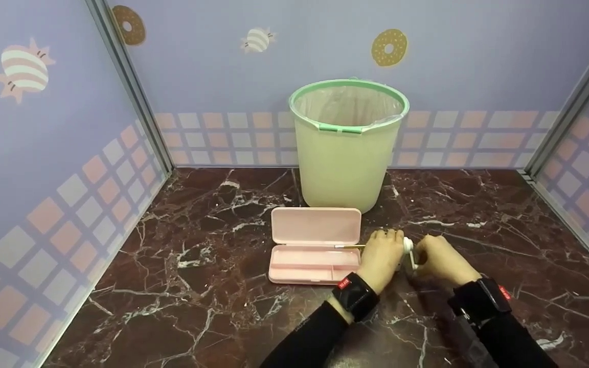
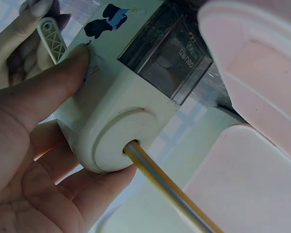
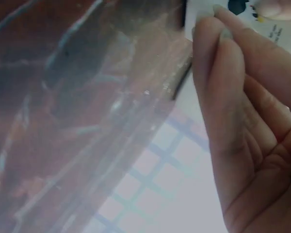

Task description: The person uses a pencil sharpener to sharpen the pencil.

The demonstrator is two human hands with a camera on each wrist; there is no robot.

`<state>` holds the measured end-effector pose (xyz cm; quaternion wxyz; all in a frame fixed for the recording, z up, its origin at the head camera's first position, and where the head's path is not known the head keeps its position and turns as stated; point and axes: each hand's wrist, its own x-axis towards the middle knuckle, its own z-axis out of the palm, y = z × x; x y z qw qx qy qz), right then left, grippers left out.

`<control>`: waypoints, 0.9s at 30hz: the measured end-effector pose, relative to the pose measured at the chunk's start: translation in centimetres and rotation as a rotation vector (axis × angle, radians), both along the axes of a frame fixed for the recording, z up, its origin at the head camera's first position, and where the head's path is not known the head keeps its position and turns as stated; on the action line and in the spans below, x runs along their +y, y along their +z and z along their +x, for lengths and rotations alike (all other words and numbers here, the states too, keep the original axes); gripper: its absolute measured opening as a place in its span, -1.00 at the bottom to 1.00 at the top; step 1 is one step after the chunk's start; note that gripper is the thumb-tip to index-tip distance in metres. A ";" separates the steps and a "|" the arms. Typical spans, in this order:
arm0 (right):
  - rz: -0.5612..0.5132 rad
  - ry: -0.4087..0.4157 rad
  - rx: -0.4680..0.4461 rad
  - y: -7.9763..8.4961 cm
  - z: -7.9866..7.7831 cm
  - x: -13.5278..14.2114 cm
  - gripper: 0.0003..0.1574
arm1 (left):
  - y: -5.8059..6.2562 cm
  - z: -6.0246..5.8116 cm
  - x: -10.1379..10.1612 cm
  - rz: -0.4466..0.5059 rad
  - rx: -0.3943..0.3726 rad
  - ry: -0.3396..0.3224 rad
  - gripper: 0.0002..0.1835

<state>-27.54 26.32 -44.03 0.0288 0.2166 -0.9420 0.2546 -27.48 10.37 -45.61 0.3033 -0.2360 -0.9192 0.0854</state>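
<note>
My left hand [image 1: 382,255] grips a white hand-crank pencil sharpener [image 2: 106,97] with a dark clear shavings drawer [image 2: 169,58]. A yellow-and-grey striped pencil [image 2: 169,187] sticks out of the hole in its front; the inserted end is hidden. At the opposite side, my right hand [image 1: 442,259] pinches the end of the crank handle [image 2: 52,41]. In the right wrist view my right hand's fingers [image 3: 225,73] cover most of the sharpener. The pencil's free end reaches over an open pink pencil case [image 1: 317,225], left of my left hand.
Behind the pencil case stands a pale green waste bin [image 1: 345,163] with a green rim and a plastic liner. Patterned panels [image 1: 212,66] enclose the dark red marbled tabletop [image 1: 172,306] at the back and both sides.
</note>
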 end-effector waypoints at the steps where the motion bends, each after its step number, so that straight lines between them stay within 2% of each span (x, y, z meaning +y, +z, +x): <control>1: 0.010 -0.014 0.006 0.2 0.1 -0.1 -0.72 | 0.0 0.0 0.0 0.003 -0.001 0.001 -0.73; 6: 0.056 -0.053 0.040 1.4 0.7 -0.6 -0.73 | -0.1 -0.1 -0.1 0.016 0.007 -0.005 -0.74; 13: 0.115 -0.114 0.143 3.4 0.8 -1.3 -0.75 | 0.0 -0.1 -0.3 0.015 -0.007 -0.006 -0.73; 19: 0.132 -0.132 0.127 4.0 0.6 -1.4 -0.73 | 0.1 -0.2 -0.3 0.013 -0.026 -0.020 -0.73; 27: 0.120 -0.145 0.186 4.4 0.3 -1.4 -0.76 | 0.3 -0.3 -0.4 0.008 -0.058 -0.043 -0.71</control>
